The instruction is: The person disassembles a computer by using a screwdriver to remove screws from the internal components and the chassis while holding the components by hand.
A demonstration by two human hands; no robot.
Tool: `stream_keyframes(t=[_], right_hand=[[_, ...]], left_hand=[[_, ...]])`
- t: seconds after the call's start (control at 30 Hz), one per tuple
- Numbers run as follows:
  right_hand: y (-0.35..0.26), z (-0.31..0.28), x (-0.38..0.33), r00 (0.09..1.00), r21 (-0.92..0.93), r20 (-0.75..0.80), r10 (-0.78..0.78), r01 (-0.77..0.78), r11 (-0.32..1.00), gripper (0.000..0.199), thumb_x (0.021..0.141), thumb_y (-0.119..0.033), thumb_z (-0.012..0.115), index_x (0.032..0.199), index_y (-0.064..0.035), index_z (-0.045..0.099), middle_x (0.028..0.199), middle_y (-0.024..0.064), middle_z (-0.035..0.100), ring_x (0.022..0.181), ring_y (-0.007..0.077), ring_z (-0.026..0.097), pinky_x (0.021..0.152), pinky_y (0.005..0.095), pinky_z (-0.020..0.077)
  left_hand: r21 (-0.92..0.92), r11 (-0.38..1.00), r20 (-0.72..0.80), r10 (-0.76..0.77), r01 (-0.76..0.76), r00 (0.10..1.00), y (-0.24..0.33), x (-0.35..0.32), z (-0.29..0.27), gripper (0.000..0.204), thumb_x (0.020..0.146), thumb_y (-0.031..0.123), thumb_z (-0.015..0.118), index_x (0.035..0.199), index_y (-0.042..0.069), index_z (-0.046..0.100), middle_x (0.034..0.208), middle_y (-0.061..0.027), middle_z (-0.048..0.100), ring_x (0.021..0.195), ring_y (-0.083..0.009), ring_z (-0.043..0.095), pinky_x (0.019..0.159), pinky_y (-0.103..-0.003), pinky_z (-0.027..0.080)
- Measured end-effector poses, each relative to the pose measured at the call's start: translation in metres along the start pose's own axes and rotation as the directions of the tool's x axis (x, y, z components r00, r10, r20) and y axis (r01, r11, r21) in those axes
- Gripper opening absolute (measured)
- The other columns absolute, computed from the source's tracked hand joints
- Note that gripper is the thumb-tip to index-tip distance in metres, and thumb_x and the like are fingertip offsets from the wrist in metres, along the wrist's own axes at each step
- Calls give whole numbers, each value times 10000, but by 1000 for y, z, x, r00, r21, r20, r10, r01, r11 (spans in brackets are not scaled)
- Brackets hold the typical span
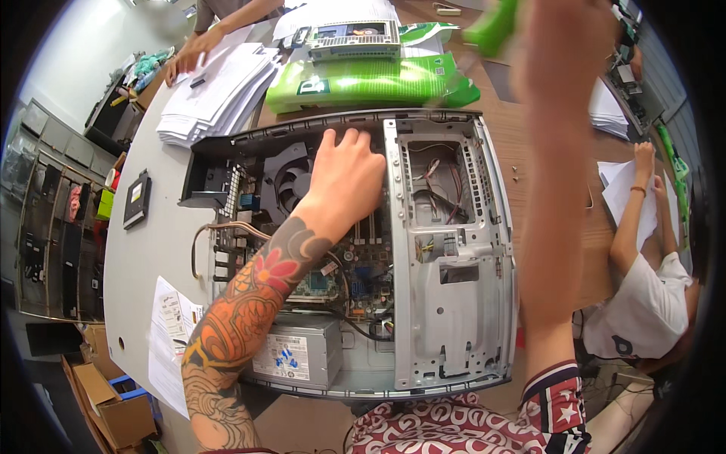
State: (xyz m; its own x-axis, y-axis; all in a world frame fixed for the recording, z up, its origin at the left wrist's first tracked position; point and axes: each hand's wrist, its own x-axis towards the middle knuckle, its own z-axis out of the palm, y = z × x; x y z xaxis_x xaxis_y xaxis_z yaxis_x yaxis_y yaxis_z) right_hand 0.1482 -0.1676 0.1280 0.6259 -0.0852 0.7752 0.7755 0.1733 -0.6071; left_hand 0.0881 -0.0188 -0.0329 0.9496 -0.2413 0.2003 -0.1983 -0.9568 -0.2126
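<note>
An opened desktop computer case [454, 318] lies in front of me, its inside facing up. Over its far part is my left hand [346, 178], with the fingers curled downward beside the black fan [291, 184]; the fingertips and anything in them are hidden. Under my forearm are the green circuit board [363, 276] and the silver power supply [302, 352]. My right hand [563, 45] is raised above the far right of the case, smeared by motion. It grips a blurred green object [491, 29] whose kind I cannot make out.
Behind the case lie a green package [370, 83] and a small metal unit [355, 39]. A paper stack [215, 94] and a black drive [137, 199] are at left. Another person's hand [193, 57] rests near the stack; a second person [643, 295] handles paper at right.
</note>
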Motion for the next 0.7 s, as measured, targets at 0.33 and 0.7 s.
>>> stream_keyframes(t=[0.33, 0.7], right_hand=[[81, -57, -30, 938, -146, 45, 344, -334, 931, 401, 825, -383, 754, 662, -36, 639, 556, 42, 569, 509, 129, 552, 516, 277, 428], [125, -46, -62, 776, -470, 437, 455, -234, 851, 443, 748, -461, 726, 856, -32, 745, 747, 186, 696, 745, 355, 685, 759, 416, 545]], left_hand=[[-9, 1000, -107, -24, 23, 994, -4, 2, 1, 173, 724, 180, 654, 739, 9, 644, 824, -141, 631, 882, -303, 594, 819, -384, 455], [-60, 998, -42, -12, 9, 999, 4, 9, -12, 216, 750, 223, 660, 738, 9, 639, 827, -138, 622, 875, -307, 590, 831, -398, 448]])
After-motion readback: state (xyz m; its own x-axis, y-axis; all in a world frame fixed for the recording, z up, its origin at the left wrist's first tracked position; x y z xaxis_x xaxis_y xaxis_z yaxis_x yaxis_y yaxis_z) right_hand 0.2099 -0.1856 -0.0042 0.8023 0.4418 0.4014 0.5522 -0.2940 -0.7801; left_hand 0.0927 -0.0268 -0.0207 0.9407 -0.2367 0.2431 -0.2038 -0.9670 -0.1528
